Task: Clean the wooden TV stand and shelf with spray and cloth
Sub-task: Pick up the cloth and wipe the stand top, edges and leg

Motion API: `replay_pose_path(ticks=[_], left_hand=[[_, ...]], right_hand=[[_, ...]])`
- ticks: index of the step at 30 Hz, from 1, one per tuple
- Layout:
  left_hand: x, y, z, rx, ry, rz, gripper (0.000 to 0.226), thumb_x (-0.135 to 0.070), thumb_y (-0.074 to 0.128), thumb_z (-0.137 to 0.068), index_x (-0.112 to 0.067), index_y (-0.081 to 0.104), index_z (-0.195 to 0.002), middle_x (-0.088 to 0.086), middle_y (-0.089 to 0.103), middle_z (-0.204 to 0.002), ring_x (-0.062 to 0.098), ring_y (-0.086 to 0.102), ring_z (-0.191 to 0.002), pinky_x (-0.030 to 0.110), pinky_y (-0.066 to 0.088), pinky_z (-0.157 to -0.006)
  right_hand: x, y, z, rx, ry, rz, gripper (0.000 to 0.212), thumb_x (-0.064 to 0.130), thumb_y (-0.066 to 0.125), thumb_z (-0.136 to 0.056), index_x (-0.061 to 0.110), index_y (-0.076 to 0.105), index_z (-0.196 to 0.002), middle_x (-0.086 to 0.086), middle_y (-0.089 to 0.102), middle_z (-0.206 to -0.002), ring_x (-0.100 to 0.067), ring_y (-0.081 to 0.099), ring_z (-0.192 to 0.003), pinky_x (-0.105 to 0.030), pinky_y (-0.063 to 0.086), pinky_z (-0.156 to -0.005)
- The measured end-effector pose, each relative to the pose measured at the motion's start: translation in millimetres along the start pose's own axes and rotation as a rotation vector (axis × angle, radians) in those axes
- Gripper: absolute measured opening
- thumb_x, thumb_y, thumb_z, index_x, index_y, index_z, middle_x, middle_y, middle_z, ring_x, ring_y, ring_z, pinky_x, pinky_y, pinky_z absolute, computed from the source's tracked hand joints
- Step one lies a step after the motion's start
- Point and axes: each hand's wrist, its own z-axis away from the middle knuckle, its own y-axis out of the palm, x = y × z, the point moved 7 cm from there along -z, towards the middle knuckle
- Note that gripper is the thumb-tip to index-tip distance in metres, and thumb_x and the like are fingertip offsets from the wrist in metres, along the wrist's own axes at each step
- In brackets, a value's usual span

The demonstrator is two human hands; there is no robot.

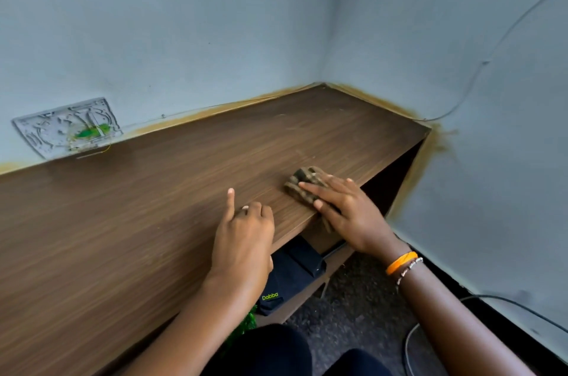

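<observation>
The wooden TV stand (153, 191) runs from the lower left into the room's corner, its brown top bare. A crumpled brown-green cloth (302, 183) lies near the top's front edge, toward the right end. My right hand (341, 206) lies flat on the cloth with fingers straight, pressing it onto the wood. My left hand (242, 231) rests on the front edge a little to the left, index finger stretched out on the top, the other fingers curled, holding nothing. No spray bottle is in view.
Under the top, a lower shelf holds a dark pouch (282, 289) with green lettering and a black box (307, 258). A grey wall plate (67, 126) with green wiring sits at the back left. Cables (412, 335) trail over the dark floor on the right.
</observation>
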Motion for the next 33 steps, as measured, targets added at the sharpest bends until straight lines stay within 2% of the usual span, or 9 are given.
replay_pose_path(ticks=[4,9,11,13,16,18,22,27,33], left_hand=[[-5,-3,-4,0.014,0.039,-0.055,0.05,-0.023,0.067,-0.078,-0.006,0.046,-0.12,0.007,0.056,-0.112,0.018,0.058,-0.096,0.041,-0.015,-0.112],[-7,-2,-8,0.059,0.072,-0.071,0.055,-0.033,0.068,-0.078,-0.005,0.046,-0.12,0.008,0.056,-0.114,0.018,0.058,-0.096,0.044,-0.014,-0.112],[-1,-4,-14,0.086,0.068,-0.026,0.062,-0.046,0.068,-0.077,-0.009,0.047,-0.123,0.007,0.054,-0.122,0.018,0.058,-0.105,0.045,-0.015,-0.111],[8,-5,-20,0.086,0.019,0.11,0.076,-0.061,0.063,-0.074,-0.015,0.042,-0.131,0.004,0.046,-0.137,0.017,0.051,-0.12,0.05,-0.015,-0.111],[3,-8,-35,0.056,-0.001,0.296,0.102,-0.065,0.061,-0.072,-0.021,0.009,-0.148,0.001,0.023,-0.152,0.018,0.03,-0.138,0.055,-0.015,-0.11],[-11,-10,-43,0.023,0.006,0.364,0.109,-0.06,0.064,-0.073,-0.019,-0.004,-0.149,0.002,0.013,-0.156,0.02,0.02,-0.142,0.054,-0.012,-0.111],[-34,-8,-52,-0.005,0.036,0.435,0.113,-0.049,0.067,-0.077,-0.014,-0.015,-0.147,0.009,0.002,-0.158,0.022,0.012,-0.144,0.047,-0.008,-0.115],[-31,5,-77,0.001,0.023,0.535,0.115,-0.052,0.065,-0.077,-0.011,-0.019,-0.144,0.011,-0.008,-0.157,0.022,0.004,-0.146,0.042,-0.015,-0.109],[-37,18,-77,0.109,0.07,0.533,0.091,-0.054,0.057,-0.083,-0.013,0.01,-0.149,0.009,0.003,-0.158,0.025,-0.002,-0.145,0.049,-0.013,-0.113]], right_hand=[[-84,-31,-33,-0.12,0.166,-0.077,0.038,0.018,0.046,-0.096,0.025,0.052,-0.133,-0.011,0.048,-0.141,-0.027,0.042,-0.131,-0.042,0.029,-0.112],[-144,-35,-67,-0.089,0.464,0.033,0.04,0.026,0.04,-0.098,0.03,0.044,-0.138,-0.008,0.03,-0.154,-0.028,0.026,-0.142,-0.042,0.019,-0.117],[-119,-29,-72,-0.018,0.444,0.152,0.042,0.032,0.036,-0.099,0.035,0.038,-0.14,0.0,0.023,-0.157,-0.024,0.021,-0.144,-0.04,0.016,-0.119],[-66,-10,-73,0.079,0.248,0.094,0.043,0.032,0.037,-0.099,0.038,0.035,-0.141,0.005,0.023,-0.156,-0.023,0.022,-0.144,-0.037,0.018,-0.117],[18,14,-55,0.197,-0.045,0.014,0.043,0.03,0.042,-0.097,0.036,0.039,-0.14,0.003,0.026,-0.155,-0.022,0.023,-0.143,-0.039,0.021,-0.117],[39,13,-37,0.207,-0.126,0.009,0.041,0.026,0.044,-0.097,0.025,0.045,-0.138,0.001,0.027,-0.155,-0.02,0.023,-0.143,-0.037,0.019,-0.117],[26,1,-15,0.176,-0.109,0.044,0.042,0.028,0.043,-0.097,0.024,0.044,-0.139,0.004,0.025,-0.155,-0.013,0.019,-0.145,-0.035,0.016,-0.118],[-17,10,-74,0.223,-0.012,0.026,0.044,0.027,0.042,-0.097,0.031,0.037,-0.141,0.001,0.026,-0.156,-0.019,0.021,-0.145,-0.039,0.018,-0.118],[-136,-10,-143,0.181,0.286,-0.01,0.046,0.019,0.039,-0.099,0.026,0.031,-0.144,-0.01,0.025,-0.155,-0.023,0.023,-0.144,-0.034,0.016,-0.119]])
